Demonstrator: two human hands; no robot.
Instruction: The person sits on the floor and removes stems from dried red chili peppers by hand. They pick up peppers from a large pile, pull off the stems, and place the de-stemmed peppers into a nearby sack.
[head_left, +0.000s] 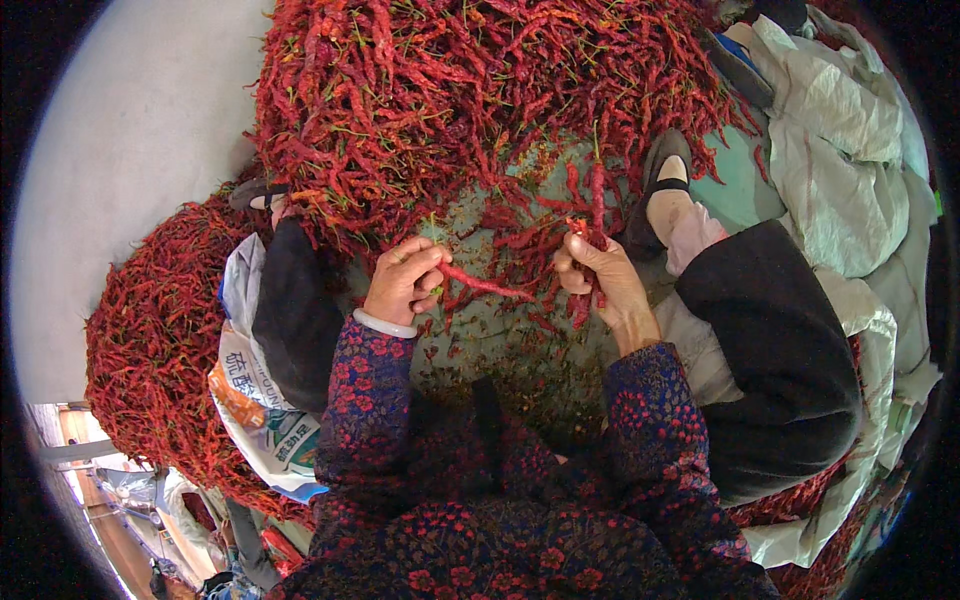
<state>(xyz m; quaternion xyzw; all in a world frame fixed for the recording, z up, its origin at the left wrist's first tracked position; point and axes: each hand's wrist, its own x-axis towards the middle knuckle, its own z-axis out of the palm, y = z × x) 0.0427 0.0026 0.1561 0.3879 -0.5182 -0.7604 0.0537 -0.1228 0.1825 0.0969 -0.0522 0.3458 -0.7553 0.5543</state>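
Observation:
My left hand (409, 276), with a white bangle at its wrist, pinches a long red chili pepper (487, 285) near its stem end; the pepper points right. Several red chili peppers (598, 196) are bunched in my right hand (600, 274), one of them upright with its stem at the top. Between and beyond my hands, loose chili peppers (517, 244) lie on the floor among bits of stem and debris. A large heap of red chili peppers (465, 97), many with green stems, fills the area ahead of both hands.
A second chili heap (157, 337) lies at left, beside a printed woven sack (262, 405) near my left leg. White woven sacks (840, 157) are piled at right. My bent legs and dark shoes flank the loose peppers. A pale wall (135, 135) stands at upper left. Another person's arm (251, 540) shows at lower left.

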